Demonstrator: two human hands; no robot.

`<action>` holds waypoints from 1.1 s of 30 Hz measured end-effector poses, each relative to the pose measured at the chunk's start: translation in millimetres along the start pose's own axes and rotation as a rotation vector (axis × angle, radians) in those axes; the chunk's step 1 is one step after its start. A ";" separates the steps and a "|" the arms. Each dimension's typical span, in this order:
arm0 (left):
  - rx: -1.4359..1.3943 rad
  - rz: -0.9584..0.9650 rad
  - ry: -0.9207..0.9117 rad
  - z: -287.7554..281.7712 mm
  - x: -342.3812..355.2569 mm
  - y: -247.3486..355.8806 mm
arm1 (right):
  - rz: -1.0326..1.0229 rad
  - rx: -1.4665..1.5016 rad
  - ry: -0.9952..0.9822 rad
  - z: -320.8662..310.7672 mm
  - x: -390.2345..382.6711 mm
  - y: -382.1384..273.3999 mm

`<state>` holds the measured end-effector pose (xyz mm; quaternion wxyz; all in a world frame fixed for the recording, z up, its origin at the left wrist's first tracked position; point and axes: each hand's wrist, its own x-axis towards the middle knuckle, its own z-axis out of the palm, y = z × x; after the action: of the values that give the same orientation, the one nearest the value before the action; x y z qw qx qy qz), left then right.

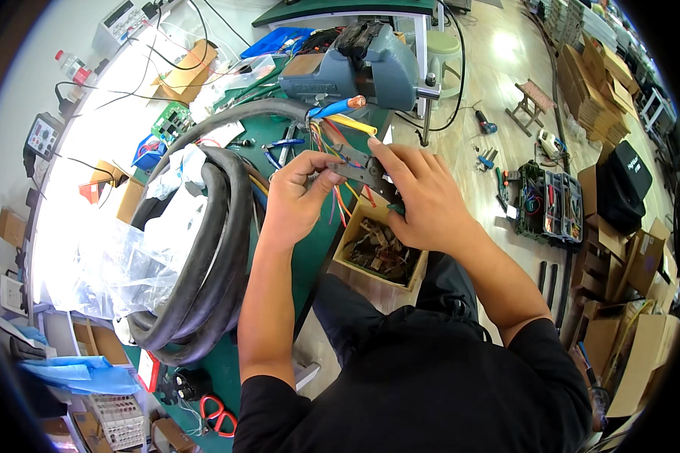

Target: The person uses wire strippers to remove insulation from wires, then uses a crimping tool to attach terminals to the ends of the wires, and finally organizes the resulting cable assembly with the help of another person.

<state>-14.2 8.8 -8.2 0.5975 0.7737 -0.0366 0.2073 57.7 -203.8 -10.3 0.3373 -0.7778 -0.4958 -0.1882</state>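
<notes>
My right hand (423,189) is wrapped round a wire stripper (364,172) with flat grey metal jaws pointing left. My left hand (298,200) is closed in a pinch at the jaw tips, on a thin wire mostly hidden by the fingers. Thin coloured wires fan out around and below the jaws, from the end of a thick black cable (257,110). A thick blue core (329,110) with bare copper at its tip and a yellow core (353,123) stick out of the same cable end, just above my hands.
A grey bench vise (355,72) stands beyond the cable end. The coiled black cable (230,249) lies left of my left arm on the green bench. Below my hands sits a box of scraps (378,253). Red-handled scissors (217,417) lie near; a toolbox (548,202) is on the floor.
</notes>
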 end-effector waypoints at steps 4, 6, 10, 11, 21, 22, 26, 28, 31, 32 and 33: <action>-0.049 0.011 -0.021 -0.7 0.6 -1.0 | -0.028 -0.023 0.009 5.6 3.5 0.8; -0.030 0.018 -0.026 -0.7 1.6 -3.8 | -0.043 -0.028 0.014 6.7 3.9 1.6; -0.054 0.023 -0.030 0.7 2.3 -4.6 | -0.042 -0.032 0.006 7.0 4.2 3.2; -0.058 0.025 -0.033 0.5 2.2 -5.3 | -0.044 -0.035 0.006 7.3 4.3 3.2; -0.049 0.022 -0.044 -0.9 2.9 -7.5 | -0.036 -0.040 -0.009 8.7 4.6 3.7; -0.043 0.022 -0.050 -1.3 3.0 -8.0 | -0.031 -0.040 -0.016 8.4 4.6 3.7; -0.048 0.026 -0.043 -1.0 3.0 -6.8 | -0.038 -0.046 -0.008 9.1 4.4 4.2; -0.050 0.032 -0.049 -2.0 3.3 -7.5 | -0.040 -0.042 -0.008 9.7 4.4 4.8; -0.043 0.019 -0.034 -0.8 2.5 -4.6 | -0.044 -0.036 -0.008 9.8 4.8 4.9; -0.037 0.021 -0.036 -0.5 2.4 -3.7 | -0.044 -0.033 -0.009 9.9 4.8 4.8; -0.032 0.022 -0.037 -0.2 2.4 -2.7 | -0.044 -0.031 -0.009 10.3 4.8 5.0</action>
<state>-11.3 10.2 -9.8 0.6067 0.7673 -0.0596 0.1990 63.9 -194.8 -16.2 0.3188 -0.7726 -0.5114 -0.2000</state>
